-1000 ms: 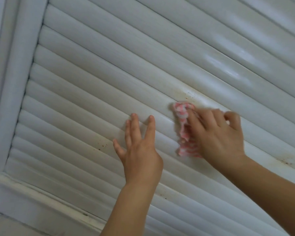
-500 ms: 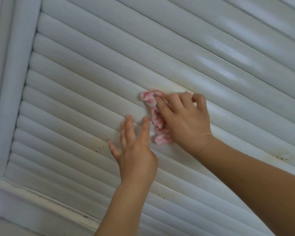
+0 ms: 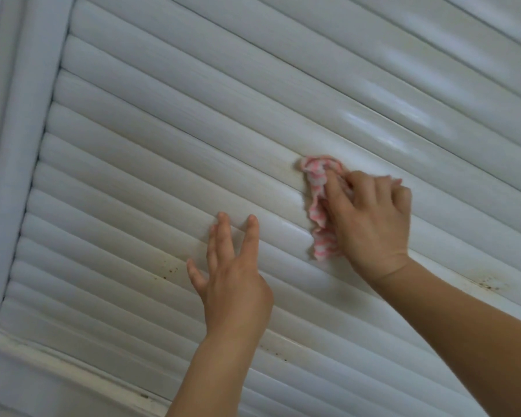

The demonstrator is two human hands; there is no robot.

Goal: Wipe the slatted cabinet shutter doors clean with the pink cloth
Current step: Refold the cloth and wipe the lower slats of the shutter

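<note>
At centre right of the frame, the right hand (image 3: 370, 218) grips a crumpled pink-and-white cloth (image 3: 321, 206) against the white slatted shutter door (image 3: 163, 139). The left hand (image 3: 232, 272), lower centre, rests on the slats with straight, spread fingers.

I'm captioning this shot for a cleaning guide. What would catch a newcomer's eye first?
The pink cloth stands out first, bunched against the white slats right of centre, held in the grip of the right hand. Next comes the left hand, fingers spread flat on the slats at lower centre. Dark specks stain a slat at far right.
</note>
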